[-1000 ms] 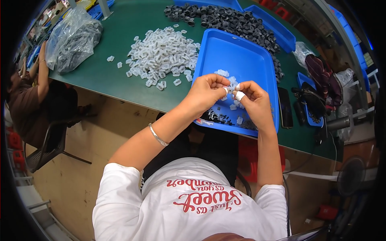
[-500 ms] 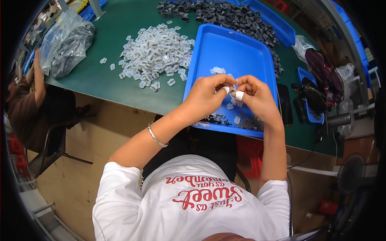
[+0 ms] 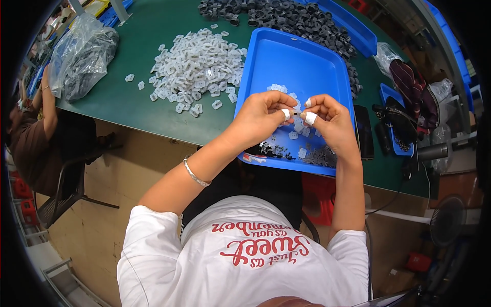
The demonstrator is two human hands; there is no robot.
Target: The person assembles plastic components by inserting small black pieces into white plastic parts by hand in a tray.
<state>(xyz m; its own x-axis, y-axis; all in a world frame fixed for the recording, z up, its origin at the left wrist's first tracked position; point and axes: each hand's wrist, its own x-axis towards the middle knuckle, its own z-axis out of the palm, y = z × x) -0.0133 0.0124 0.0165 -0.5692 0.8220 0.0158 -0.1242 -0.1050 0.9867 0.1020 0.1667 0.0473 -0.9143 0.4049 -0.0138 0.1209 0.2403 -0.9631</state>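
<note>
Above the near half of a blue tray (image 3: 307,56), my left hand (image 3: 261,116) is closed in a pinch, white tape round its thumb. A tiny dark piece shows at its fingertips, too small to name. My right hand (image 3: 331,123), with white tape on thumb and a fingertip, is also bent into a pinch right beside it; what sits in its fingers is hidden. Below the hands lie several small translucent white plastic pieces (image 3: 293,135). Tiny black parts (image 3: 273,149) and a heap of small grey parts (image 3: 321,156) lie along the tray's near edge.
Left of the tray is a big pile of white plastic pieces (image 3: 197,64) on the green table (image 3: 138,97). Black ring-like parts (image 3: 302,23) are heaped behind it. A clear bag (image 3: 84,59) stands far left, near another person (image 3: 33,133). A phone (image 3: 363,132) lies right.
My fingertips have drawn slightly apart, and the right forefinger has lifted from the left hand. A tiny dark piece now shows between the hands. The view has shifted a little.
</note>
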